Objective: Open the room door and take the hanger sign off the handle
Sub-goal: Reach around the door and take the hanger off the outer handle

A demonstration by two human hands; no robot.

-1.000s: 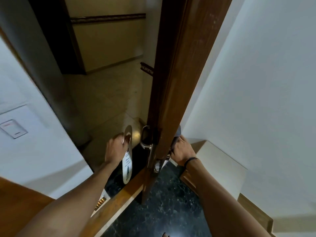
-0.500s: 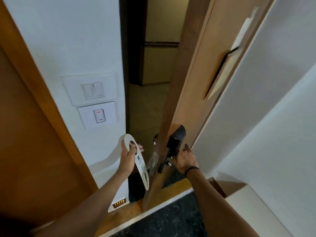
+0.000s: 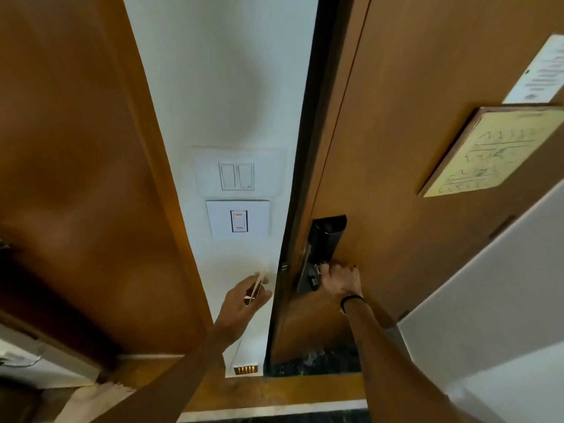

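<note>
Left hand pinches the sign beside the door edge; right hand grips the handle; closing could trap fingers.

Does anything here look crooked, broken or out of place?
Nothing stands out. The hanger sign is off the handle and pinched in the left hand; the right hand grips the door handle below the black lock. The wall switches and door plaque look intact.
</note>
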